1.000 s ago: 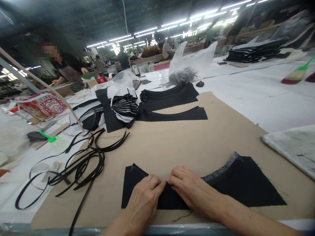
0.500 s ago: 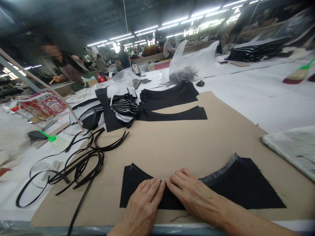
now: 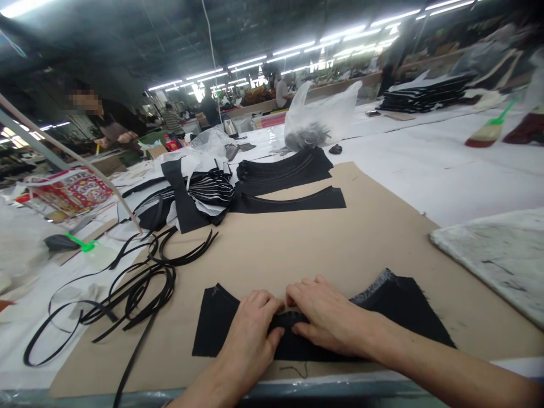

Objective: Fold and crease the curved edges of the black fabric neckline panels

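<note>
A black fabric piece [image 3: 410,311] with a concave upper edge lies near the front of the brown board. My left hand [image 3: 255,326] grips that curved edge near its middle, fingers over it and thumb on the cloth below. Close beside it, my right hand [image 3: 325,317] pinches the same edge with curled fingers and thumb. A grey, fuzzy strip [image 3: 373,286] runs along the curve to the right of my hands. Part of the edge is hidden under my fingers. A loose dark thread [image 3: 297,371] lies just below the cloth.
Black straps [image 3: 147,283] lie coiled at left. Further back are similar curved black pieces [image 3: 283,170] and a bundle of striped fabric [image 3: 211,190]. A whitish slab [image 3: 497,249] sits at right. A plastic bag [image 3: 321,110] and green-topped bottles [image 3: 488,130] stand beyond. A co-worker [image 3: 113,122] is at far left.
My fingers have gone from lying flat over the curved edge to curling around it, with both thumbs now showing below. The view has shifted slightly, moving the scene left.
</note>
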Tool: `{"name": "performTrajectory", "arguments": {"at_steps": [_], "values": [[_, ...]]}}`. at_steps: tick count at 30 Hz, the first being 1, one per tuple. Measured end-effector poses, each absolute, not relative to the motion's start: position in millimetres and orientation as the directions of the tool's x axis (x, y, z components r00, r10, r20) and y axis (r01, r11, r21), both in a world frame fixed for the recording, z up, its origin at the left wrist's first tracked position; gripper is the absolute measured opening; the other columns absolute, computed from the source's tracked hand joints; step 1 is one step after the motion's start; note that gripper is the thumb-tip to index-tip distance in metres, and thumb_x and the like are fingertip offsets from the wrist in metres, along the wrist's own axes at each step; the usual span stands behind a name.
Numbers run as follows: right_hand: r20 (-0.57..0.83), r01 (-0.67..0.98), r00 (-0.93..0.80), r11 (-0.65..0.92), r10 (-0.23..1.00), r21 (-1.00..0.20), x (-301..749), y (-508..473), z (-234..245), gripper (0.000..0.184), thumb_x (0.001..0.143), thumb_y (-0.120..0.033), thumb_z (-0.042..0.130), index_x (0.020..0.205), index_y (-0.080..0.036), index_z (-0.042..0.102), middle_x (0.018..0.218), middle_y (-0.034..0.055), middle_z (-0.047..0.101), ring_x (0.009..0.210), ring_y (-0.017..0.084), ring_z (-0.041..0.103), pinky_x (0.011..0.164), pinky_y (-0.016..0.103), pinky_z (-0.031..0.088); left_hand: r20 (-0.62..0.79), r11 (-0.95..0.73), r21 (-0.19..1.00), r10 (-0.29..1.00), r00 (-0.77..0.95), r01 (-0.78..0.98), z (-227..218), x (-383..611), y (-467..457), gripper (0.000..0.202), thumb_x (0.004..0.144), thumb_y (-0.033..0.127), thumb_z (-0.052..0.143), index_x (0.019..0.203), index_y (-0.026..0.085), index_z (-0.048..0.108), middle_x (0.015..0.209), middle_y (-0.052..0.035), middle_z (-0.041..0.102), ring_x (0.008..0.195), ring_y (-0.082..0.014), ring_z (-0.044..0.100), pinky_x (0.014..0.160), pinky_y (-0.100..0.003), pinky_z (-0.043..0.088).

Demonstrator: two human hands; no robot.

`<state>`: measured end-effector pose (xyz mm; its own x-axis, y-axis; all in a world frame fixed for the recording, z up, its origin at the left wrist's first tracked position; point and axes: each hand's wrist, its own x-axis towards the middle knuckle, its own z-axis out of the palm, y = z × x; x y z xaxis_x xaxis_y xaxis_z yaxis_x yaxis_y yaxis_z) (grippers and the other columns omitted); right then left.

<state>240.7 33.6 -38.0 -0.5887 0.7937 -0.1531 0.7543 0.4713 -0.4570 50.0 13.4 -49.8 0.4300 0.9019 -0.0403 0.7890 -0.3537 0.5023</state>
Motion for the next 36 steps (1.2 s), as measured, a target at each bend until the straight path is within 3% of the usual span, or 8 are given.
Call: {"name": "performTrajectory", "arguments": {"at_steps": [7,15,21,29,36], "values": [[-0.287,0.798,-0.538,0.37,0.792,-0.476,237,39,-23,0.012,0.073,-0.024,0.066,0.082,-0.018,0.062,0.099,0.0074,0.06,0.095,0.026,0.056,0.082,0.037,0.038,-0.198,-0.29,0.507,0.877,0.437,0.812,-36,66,25,0.023,0.063,0.003,0.051,0.076,0.02,0.058,0.083,-0.0012,0.058,0.083,-0.0176,0.053,0.074,-0.03,0.04],[-0.257,0.766,-0.538,0.338,0.803,-0.546,246,37,-27,0.019,0.07,-0.018,0.062,0.089,-0.02,0.062,0.083,0.0025,0.065,0.081,0.021,0.057,0.066,0.029,0.035,-0.206,-0.268,0.527,0.88,0.427,0.807,-35,66,25,0.023,0.063,0.003,0.051,0.076,0.02,0.058,0.083,-0.0004,0.058,0.083,-0.0169,0.055,0.074,-0.027,0.041],[-0.171,0.69,-0.577,0.365,0.798,-0.625,251,34,-39,0.009,0.071,-0.011,0.058,0.075,-0.019,0.06,0.08,0.0014,0.064,0.079,0.018,0.057,0.068,0.026,0.037,-0.19,-0.284,0.536,0.877,0.441,0.795,-38,68,25,0.025,0.065,0.001,0.051,0.076,0.02,0.062,0.084,-0.0014,0.06,0.084,-0.0168,0.056,0.076,-0.027,0.043],[0.018,0.578,-0.635,0.49,0.773,-0.653,261,18,-57,0.018,0.085,-0.007,0.049,0.092,-0.018,0.062,0.093,0.0037,0.059,0.089,0.016,0.056,0.081,0.026,0.043,-0.024,-0.435,0.503,0.857,0.515,0.747,-57,63,10,0.035,0.084,0.003,0.042,0.092,0.024,0.069,0.088,-0.0021,0.062,0.085,-0.0157,0.058,0.078,-0.027,0.048],[0.154,0.538,-0.714,0.676,0.683,-0.504,265,11,-66,0.022,0.09,-0.004,0.044,0.098,-0.016,0.062,0.096,0.0061,0.059,0.091,0.018,0.051,0.085,0.03,0.044,0.292,-0.722,0.177,0.687,0.665,0.669,-78,53,-9,0.036,0.089,0.008,0.037,0.117,0.012,0.06,0.096,-0.009,0.067,0.086,-0.0194,0.061,0.078,-0.031,0.055]]}}
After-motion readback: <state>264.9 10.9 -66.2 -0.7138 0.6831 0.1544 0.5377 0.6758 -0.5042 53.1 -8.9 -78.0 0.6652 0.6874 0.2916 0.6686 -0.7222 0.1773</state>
